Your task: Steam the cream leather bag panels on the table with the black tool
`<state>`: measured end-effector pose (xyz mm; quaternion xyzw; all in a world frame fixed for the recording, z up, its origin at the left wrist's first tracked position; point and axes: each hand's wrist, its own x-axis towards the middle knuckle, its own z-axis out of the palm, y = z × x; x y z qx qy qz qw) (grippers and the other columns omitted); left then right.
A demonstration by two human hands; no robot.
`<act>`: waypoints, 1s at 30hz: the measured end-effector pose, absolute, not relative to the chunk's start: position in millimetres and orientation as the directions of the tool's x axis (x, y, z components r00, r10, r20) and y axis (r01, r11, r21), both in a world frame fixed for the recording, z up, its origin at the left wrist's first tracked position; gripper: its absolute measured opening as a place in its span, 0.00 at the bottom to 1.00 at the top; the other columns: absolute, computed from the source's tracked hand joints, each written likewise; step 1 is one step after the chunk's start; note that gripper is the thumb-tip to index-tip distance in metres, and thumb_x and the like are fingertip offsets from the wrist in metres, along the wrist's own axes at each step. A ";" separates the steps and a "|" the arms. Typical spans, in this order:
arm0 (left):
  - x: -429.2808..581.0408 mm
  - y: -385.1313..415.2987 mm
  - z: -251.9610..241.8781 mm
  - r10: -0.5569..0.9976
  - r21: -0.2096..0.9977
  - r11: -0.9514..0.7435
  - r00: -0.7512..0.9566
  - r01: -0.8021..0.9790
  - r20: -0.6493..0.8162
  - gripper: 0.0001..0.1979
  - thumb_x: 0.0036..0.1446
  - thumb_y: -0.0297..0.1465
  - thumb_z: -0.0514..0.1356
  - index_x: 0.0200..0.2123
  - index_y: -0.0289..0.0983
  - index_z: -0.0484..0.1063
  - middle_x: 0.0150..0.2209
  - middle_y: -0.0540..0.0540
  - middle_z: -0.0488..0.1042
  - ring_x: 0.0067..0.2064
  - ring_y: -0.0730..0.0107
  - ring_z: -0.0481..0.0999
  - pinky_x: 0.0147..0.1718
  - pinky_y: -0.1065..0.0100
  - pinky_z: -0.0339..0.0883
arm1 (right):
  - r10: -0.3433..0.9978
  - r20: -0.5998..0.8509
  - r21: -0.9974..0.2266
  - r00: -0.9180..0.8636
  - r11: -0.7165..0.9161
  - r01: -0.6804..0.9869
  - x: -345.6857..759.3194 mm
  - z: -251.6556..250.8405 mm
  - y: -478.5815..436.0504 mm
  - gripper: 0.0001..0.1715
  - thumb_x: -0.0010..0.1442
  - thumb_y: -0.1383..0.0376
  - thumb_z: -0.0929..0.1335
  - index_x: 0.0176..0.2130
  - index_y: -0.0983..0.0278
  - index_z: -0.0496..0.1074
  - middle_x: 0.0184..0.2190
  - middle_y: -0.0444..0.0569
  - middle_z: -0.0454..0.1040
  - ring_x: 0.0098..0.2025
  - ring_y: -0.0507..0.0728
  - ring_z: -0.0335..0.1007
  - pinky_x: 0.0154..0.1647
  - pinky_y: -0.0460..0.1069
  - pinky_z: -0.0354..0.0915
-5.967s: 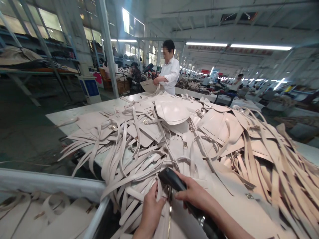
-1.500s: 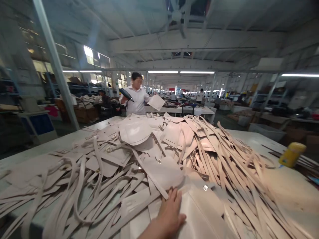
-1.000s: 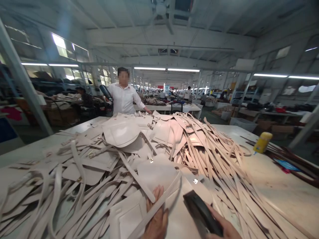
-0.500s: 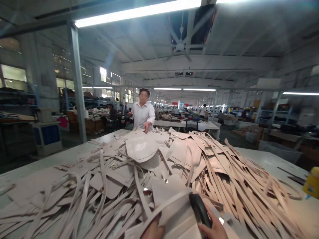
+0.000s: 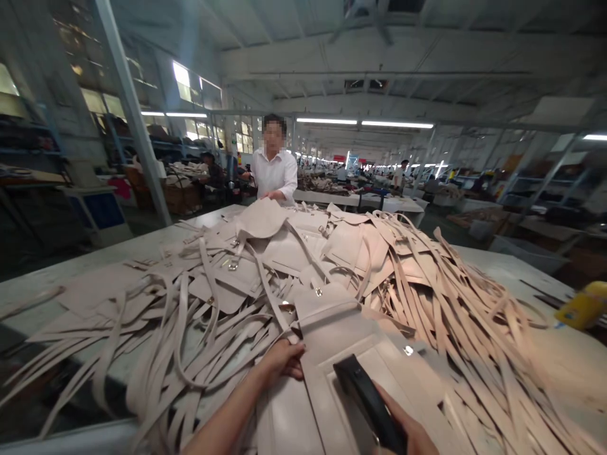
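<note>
At the near edge of the pile lies a beige leather-like bag piece (image 5: 351,335) with a stitched rectangular panel and a metal fitting. My left hand (image 5: 282,361) is closed on its left edge, thumb and fingers pinching the material. My right hand (image 5: 408,426) is closed around a black tool with a curved handle (image 5: 363,395), held over the panel. The tool's lower end and some right-hand fingers are hidden or cut off by the frame. Long beige straps (image 5: 180,335) spread around my left forearm.
A heap of beige bag pieces and straps (image 5: 441,303) covers much of the pale table (image 5: 493,268). A yellow bottle (image 5: 583,306) lies at right, near dark slim tools. Across the table a person in a white shirt (image 5: 275,170) touches a raised beige flap (image 5: 260,218).
My view has tilted down. My left hand now shows fully at the bag piece's left edge. The black tool sits lower over the panel. The person opposite has lifted a flap.
</note>
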<state>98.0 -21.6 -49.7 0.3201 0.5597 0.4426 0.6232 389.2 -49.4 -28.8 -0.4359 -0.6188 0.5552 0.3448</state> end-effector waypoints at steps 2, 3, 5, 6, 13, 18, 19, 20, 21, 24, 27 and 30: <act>96.1 -23.6 -51.3 0.904 0.871 0.415 0.012 -0.262 -0.427 0.23 0.49 0.48 0.56 0.30 0.30 0.67 0.24 0.43 0.73 0.22 0.72 0.73 0.23 0.71 0.69 | 0.924 -0.071 -0.986 -0.376 -0.009 0.164 386.7 -30.7 -57.4 0.44 0.35 0.62 0.71 0.53 0.70 0.65 0.46 0.52 0.73 0.45 0.64 0.70 0.43 0.47 0.65; 95.5 -25.4 -51.2 0.902 0.857 0.417 0.023 -0.303 -0.431 0.24 0.50 0.48 0.55 0.30 0.30 0.67 0.24 0.42 0.73 0.22 0.72 0.73 0.23 0.71 0.69 | 0.923 -0.087 -0.984 -0.376 -0.021 0.175 384.1 -31.2 -59.1 0.43 0.35 0.62 0.71 0.52 0.69 0.66 0.46 0.51 0.74 0.46 0.65 0.69 0.45 0.47 0.65; 95.7 -30.2 -50.3 0.902 0.824 0.407 0.034 -0.394 -0.430 0.23 0.50 0.47 0.54 0.31 0.30 0.67 0.25 0.41 0.74 0.23 0.71 0.74 0.24 0.70 0.70 | 0.914 -0.119 -0.980 -0.389 -0.045 0.193 376.0 -31.6 -59.4 0.41 0.33 0.63 0.72 0.50 0.66 0.69 0.44 0.50 0.74 0.47 0.66 0.69 0.45 0.49 0.65; 96.8 -33.2 -50.0 0.904 0.809 0.398 0.034 -0.433 -0.427 0.21 0.50 0.45 0.55 0.31 0.30 0.67 0.25 0.41 0.74 0.24 0.70 0.74 0.25 0.69 0.70 | 0.906 -0.128 -0.980 -0.403 -0.052 0.194 370.7 -31.6 -58.5 0.41 0.32 0.63 0.72 0.49 0.65 0.70 0.44 0.50 0.74 0.47 0.66 0.69 0.44 0.49 0.65; 126.9 -55.5 -63.1 0.919 0.723 0.185 -0.144 -0.666 -0.368 0.09 0.43 0.26 0.60 0.32 0.32 0.69 0.28 0.43 0.75 0.29 0.68 0.75 0.33 0.67 0.69 | 0.826 -0.164 -0.984 -0.539 -0.098 0.148 327.2 -13.3 -54.8 0.46 0.34 0.63 0.69 0.55 0.67 0.63 0.39 0.49 0.76 0.39 0.62 0.71 0.36 0.47 0.67; 141.9 -64.1 -71.1 0.888 0.694 0.024 -0.303 -0.720 -0.346 0.14 0.44 0.30 0.62 0.37 0.32 0.71 0.32 0.42 0.76 0.33 0.67 0.76 0.35 0.69 0.67 | 0.787 -0.161 -0.986 -0.596 -0.101 0.133 315.2 5.2 -58.2 0.45 0.37 0.68 0.67 0.57 0.67 0.60 0.38 0.47 0.75 0.29 0.56 0.69 0.27 0.45 0.64; 142.0 -64.8 -71.2 0.891 0.688 0.014 -0.304 -0.726 -0.338 0.15 0.45 0.32 0.62 0.38 0.31 0.71 0.33 0.40 0.76 0.34 0.66 0.76 0.36 0.68 0.67 | 0.785 -0.157 -0.987 -0.599 -0.101 0.126 313.3 6.5 -58.4 0.45 0.37 0.70 0.66 0.56 0.67 0.60 0.37 0.47 0.75 0.27 0.54 0.67 0.25 0.45 0.62; 141.6 -65.3 -70.8 0.894 0.683 0.011 -0.300 -0.730 -0.334 0.16 0.45 0.34 0.62 0.38 0.31 0.71 0.34 0.39 0.76 0.35 0.65 0.76 0.35 0.68 0.67 | 0.787 -0.151 -0.988 -0.598 -0.099 0.120 310.6 7.4 -58.1 0.44 0.37 0.72 0.66 0.56 0.67 0.60 0.35 0.47 0.75 0.25 0.52 0.64 0.23 0.44 0.61; 141.0 -65.5 -70.2 0.895 0.682 0.010 -0.298 -0.732 -0.333 0.17 0.46 0.36 0.62 0.37 0.31 0.71 0.35 0.38 0.76 0.35 0.65 0.76 0.35 0.68 0.67 | 0.791 -0.146 -0.989 -0.594 -0.098 0.112 306.9 8.0 -57.2 0.44 0.37 0.73 0.66 0.56 0.67 0.60 0.34 0.45 0.75 0.23 0.50 0.62 0.21 0.43 0.59; 140.2 -65.8 -67.7 0.898 0.691 -0.007 -0.309 -0.723 -0.314 0.17 0.45 0.37 0.63 0.37 0.32 0.71 0.36 0.38 0.76 0.35 0.65 0.76 0.34 0.69 0.67 | 0.812 -0.114 -0.993 -0.572 -0.081 0.083 292.3 13.3 -51.4 0.43 0.39 0.74 0.65 0.56 0.64 0.59 0.26 0.41 0.72 0.18 0.47 0.56 0.18 0.42 0.56; 142.1 -65.8 -66.3 0.910 0.709 -0.033 -0.315 -0.705 -0.271 0.18 0.42 0.34 0.65 0.38 0.34 0.71 0.38 0.39 0.76 0.37 0.63 0.75 0.36 0.68 0.67 | 0.833 -0.093 -0.996 -0.546 -0.081 0.046 284.6 25.5 -46.1 0.42 0.41 0.72 0.65 0.57 0.64 0.58 0.21 0.38 0.69 0.16 0.48 0.57 0.16 0.43 0.57; 144.7 -64.1 -67.4 0.916 0.733 -0.025 -0.309 -0.680 -0.256 0.22 0.37 0.29 0.67 0.40 0.34 0.70 0.37 0.41 0.76 0.34 0.66 0.75 0.34 0.69 0.68 | 0.857 -0.095 -0.995 -0.507 -0.094 0.027 296.7 32.5 -47.0 0.43 0.43 0.71 0.65 0.58 0.65 0.54 0.21 0.39 0.69 0.17 0.49 0.59 0.17 0.44 0.58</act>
